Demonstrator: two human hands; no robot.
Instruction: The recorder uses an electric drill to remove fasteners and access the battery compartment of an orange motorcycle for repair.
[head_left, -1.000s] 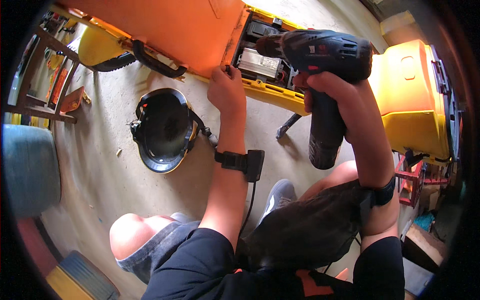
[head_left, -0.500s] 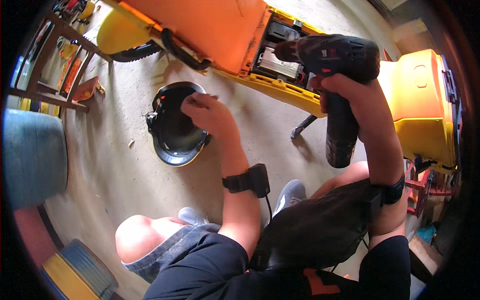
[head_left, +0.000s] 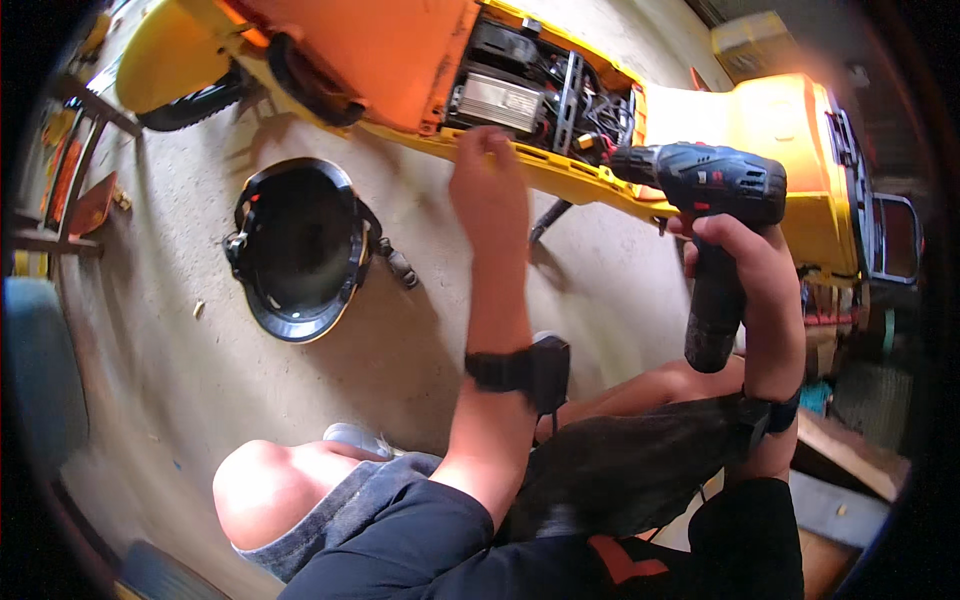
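My right hand (head_left: 750, 255) is wrapped round the grip of a black and dark-blue cordless drill (head_left: 722, 178). The drill points left, its chuck above the edge of an orange and yellow scooter body (head_left: 375, 60). My left hand (head_left: 490, 195) is raised at the scooter's near edge, fingers curled together; whatever they hold, if anything, is too small to make out. Just beyond the fingertips, an opened compartment shows a silver finned metal box (head_left: 500, 102). Beside that box runs a dark metal bracket (head_left: 568, 100), with a tangle of wires (head_left: 603, 110) to its right.
An upturned black-lined helmet (head_left: 300, 245) lies on the concrete floor to the left, its strap buckle (head_left: 400, 268) loose beside it. A wooden rack (head_left: 85, 180) stands far left, above a blue rounded object (head_left: 40, 365). At the far right back is a yellowish box (head_left: 752, 45).
My left hand has moved from above the helmet rightward to the scooter's edge. The drill has moved slightly right and down, uncovering the compartment. The view has shifted right.
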